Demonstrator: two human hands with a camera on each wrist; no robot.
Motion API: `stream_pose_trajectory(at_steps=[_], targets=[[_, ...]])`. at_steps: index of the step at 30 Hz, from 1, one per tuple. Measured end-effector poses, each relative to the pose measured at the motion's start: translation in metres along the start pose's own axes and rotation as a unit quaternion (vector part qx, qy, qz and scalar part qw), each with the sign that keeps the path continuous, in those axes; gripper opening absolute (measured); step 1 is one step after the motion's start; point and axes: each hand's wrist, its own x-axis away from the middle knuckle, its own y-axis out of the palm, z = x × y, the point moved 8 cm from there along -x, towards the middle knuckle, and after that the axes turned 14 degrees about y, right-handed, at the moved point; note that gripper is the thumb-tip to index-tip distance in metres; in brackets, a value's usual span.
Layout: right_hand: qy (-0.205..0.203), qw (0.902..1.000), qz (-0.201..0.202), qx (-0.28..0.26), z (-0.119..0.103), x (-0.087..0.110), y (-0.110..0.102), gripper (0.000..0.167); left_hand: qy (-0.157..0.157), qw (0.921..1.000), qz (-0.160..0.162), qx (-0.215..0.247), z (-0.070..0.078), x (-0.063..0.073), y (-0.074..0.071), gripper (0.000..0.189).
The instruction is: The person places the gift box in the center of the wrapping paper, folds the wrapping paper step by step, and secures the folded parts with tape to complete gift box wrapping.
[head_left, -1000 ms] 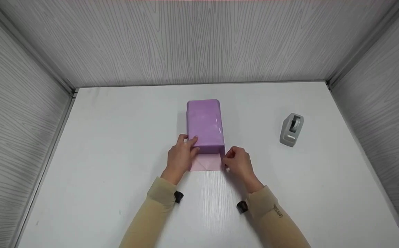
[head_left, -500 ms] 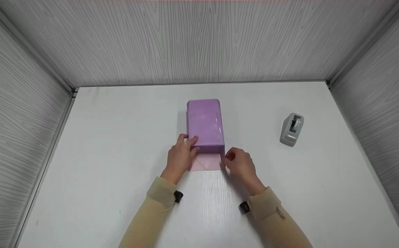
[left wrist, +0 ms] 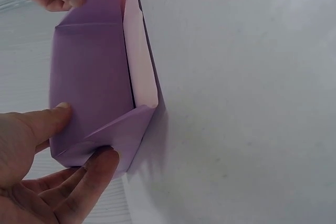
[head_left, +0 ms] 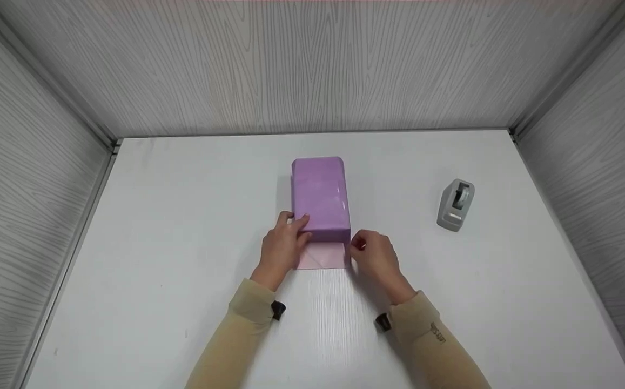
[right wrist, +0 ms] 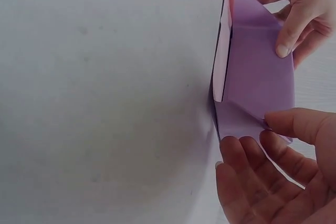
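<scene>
A box wrapped in purple paper [head_left: 320, 192] lies lengthwise on the white table. From its near end a folded flap [head_left: 320, 256] with a pale pink inner side sticks out low toward the person. My left hand [head_left: 281, 246] holds the near left corner, its thumb on the purple end face and its fingers along the side, as the left wrist view shows. At the near right corner, my right hand [right wrist: 283, 174] pinches a crease of the wrapping paper [right wrist: 244, 116] between thumb and fingers. The box's underside is hidden.
A grey tape dispenser [head_left: 455, 205] stands on the table [head_left: 182, 216] to the right of the box. Grey wood-grain panels [head_left: 312, 65] close off the back and both sides.
The right hand shifts very slightly at the near right corner, and less purple paper shows beside its fingertips. The left hand and the box stay in place.
</scene>
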Motion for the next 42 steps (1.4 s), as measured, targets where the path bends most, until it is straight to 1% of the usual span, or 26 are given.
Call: stream_pose_trajectory(at_steps=[6,10,17,24,31,33,37,40,42], targets=[[0.000,0.9999,-0.005,-0.009,0.000,-0.002,0.002,0.008,0.001,1.0000,0.005,-0.002,0.000,0.000,-0.002,0.044],[-0.008,0.9998,-0.007,-0.014,0.000,-0.003,0.002,0.008,0.003,1.0000,0.008,-0.003,0.001,0.000,-0.002,0.043],[-0.006,0.9998,-0.013,-0.013,0.001,-0.003,0.003,0.009,-0.003,1.0000,-0.001,0.001,0.001,0.001,0.000,0.044],[-0.012,0.9998,-0.004,-0.012,0.000,-0.001,0.002,0.009,0.010,0.9999,0.008,-0.005,0.003,0.002,-0.002,0.043],[-0.001,0.9998,-0.016,-0.013,0.001,-0.001,0.006,0.007,-0.004,1.0000,-0.002,0.001,0.001,0.002,-0.001,0.043],[-0.011,0.9996,-0.019,-0.016,0.000,-0.001,0.007,0.006,-0.005,1.0000,-0.003,0.002,0.000,0.002,0.000,0.043],[-0.043,0.9982,-0.031,-0.029,-0.004,0.000,0.010,0.004,-0.003,1.0000,-0.001,0.001,0.000,0.002,0.000,0.043],[-0.067,0.9954,-0.053,-0.045,-0.008,0.001,0.013,0.007,0.000,1.0000,0.005,0.000,0.000,0.001,0.000,0.043],[-0.086,0.9935,-0.063,-0.041,-0.010,0.002,0.015,0.010,0.003,1.0000,0.006,0.000,0.001,0.001,-0.001,0.042]])
